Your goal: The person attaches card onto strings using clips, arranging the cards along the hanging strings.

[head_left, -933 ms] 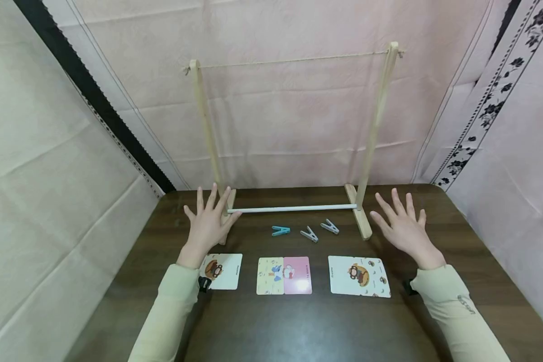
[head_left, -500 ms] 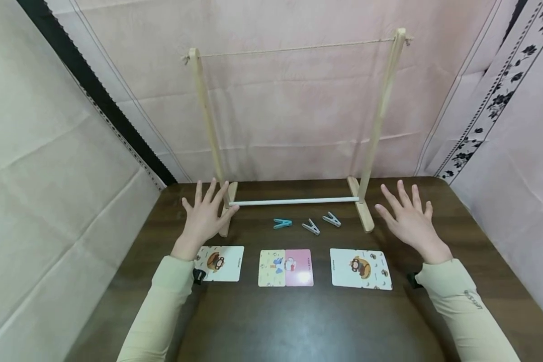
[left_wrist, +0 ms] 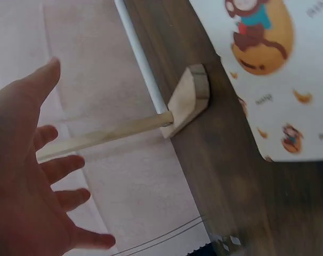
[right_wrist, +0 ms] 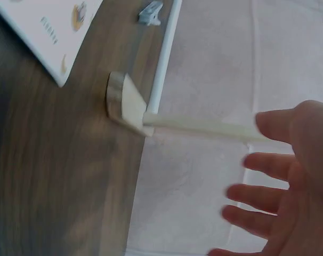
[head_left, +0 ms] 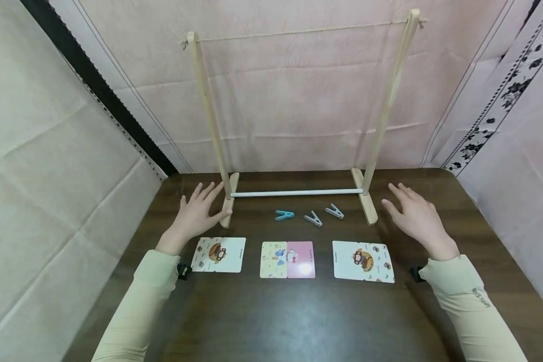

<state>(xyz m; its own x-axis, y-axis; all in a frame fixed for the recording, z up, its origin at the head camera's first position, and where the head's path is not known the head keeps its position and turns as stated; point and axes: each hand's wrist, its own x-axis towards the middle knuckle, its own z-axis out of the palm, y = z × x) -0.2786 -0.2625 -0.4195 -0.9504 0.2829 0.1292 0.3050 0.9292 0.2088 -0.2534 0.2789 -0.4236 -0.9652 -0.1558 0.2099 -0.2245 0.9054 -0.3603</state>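
Note:
My left hand (head_left: 193, 217), fingers spread, hovers beside the left foot of a wooden rack (head_left: 206, 100) and holds nothing. To the right of the rack my right hand (head_left: 415, 217) is also spread and holds nothing. A string (head_left: 298, 32) runs between the two post tops, and a white rod (head_left: 298, 193) joins the posts low down. In front of the rack lie a blue clothespin (head_left: 284, 215) and two pale clothespins, one in the middle (head_left: 313, 218) and one at right (head_left: 335, 211). Nearer are a left monkey card (head_left: 218, 255), a yellow-and-pink card (head_left: 287, 260) and a right monkey card (head_left: 363, 261).
Everything stands on a dark brown wooden table (head_left: 271, 322). Behind it hangs a pale pink cloth (head_left: 298, 110), with white cloth at the left (head_left: 63, 211) and a floral-edged cloth at the right (head_left: 525, 151). The rack stands near the table's back edge.
The left hand has drawn left, uncovering more of the left card. The right hand's fingers have come closer together. The rack, clothespins and cards sit higher in the head view as the camera tilts down.

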